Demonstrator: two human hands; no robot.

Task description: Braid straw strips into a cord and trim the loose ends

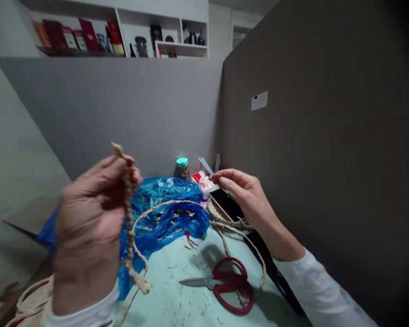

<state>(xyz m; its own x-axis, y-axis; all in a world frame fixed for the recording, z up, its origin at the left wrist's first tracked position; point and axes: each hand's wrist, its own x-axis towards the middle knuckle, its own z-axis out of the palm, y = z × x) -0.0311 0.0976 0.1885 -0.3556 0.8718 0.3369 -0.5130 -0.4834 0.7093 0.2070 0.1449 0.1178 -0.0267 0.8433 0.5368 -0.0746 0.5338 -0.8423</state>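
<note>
My left hand (92, 218) is raised at the left, its thumb and fingers pinching the upper end of a short braided cord (128, 227). The cord hangs down past the palm and ends in a frayed, loose tip. My right hand (240, 188) hovers above a dark-screened phone (226, 204), thumb and index finger drawn close in a pinch. Whatever may be between those fingertips is too small to make out. Below, scissors (221, 284) with red handles lie on the pale table, blades pointing left. A long, thin braided cord (167, 203) curves across the blue plastic bag (170, 188).
The phone rests over a woven basket (215, 210). Behind stand a jar with a turquoise lid (182, 162) and a tissue pack (206, 185). Red scraps (190, 238) litter the tabletop (170, 295). Coiled cord (32, 304) sits lower left. Grey partitions (139, 113) enclose the back and right.
</note>
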